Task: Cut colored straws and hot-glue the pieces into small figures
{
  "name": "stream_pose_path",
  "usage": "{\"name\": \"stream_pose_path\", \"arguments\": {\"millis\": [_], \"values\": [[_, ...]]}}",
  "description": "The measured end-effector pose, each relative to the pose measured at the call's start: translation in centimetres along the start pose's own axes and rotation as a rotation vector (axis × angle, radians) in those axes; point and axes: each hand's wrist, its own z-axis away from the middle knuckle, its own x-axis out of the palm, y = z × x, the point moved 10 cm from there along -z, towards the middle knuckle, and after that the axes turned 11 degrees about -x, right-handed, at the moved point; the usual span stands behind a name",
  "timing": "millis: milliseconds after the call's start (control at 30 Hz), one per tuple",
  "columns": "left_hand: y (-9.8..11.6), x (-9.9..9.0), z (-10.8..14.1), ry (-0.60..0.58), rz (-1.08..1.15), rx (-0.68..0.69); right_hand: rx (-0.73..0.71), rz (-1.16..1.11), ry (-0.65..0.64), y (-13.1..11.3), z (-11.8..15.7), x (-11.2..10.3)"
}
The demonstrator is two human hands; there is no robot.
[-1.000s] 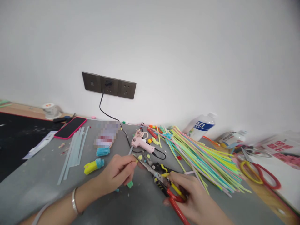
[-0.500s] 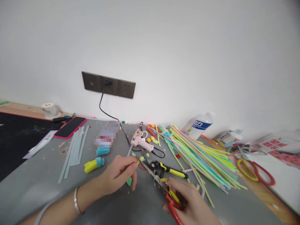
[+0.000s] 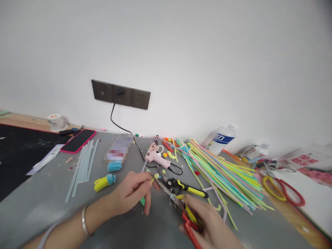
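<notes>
My left hand pinches a small yellow fuzzy piece, seemingly pipe cleaner, between thumb and fingertips. Below those fingers a green piece shows in part. In my right hand is a pair of scissors with red and yellow handles, fingers wrapped round them. The blades point up and left to the yellow piece; whether they touch it I cannot tell. Just beyond the blades lie black-and-yellow pliers. A pink glue gun lies behind, its black cord running to the wall.
Many coloured pipe cleaners spread at right, before a white bottle. More scissors lie far right. Leftward are glue sticks, a phone, a yellow bundle and a blue bundle. Wall sockets sit behind.
My right hand and the scissors handles have shifted very slightly. The left hand keeps its pinch on the yellow piece, and the things on the table stay put.
</notes>
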Motion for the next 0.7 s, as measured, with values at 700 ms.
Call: {"name": "stream_pose_path", "arguments": {"millis": [700], "values": [[-0.9,0.7,0.0,-0.090,0.142,-0.104,0.045,-0.075,-0.080,0.4,0.2,1.1]]}}
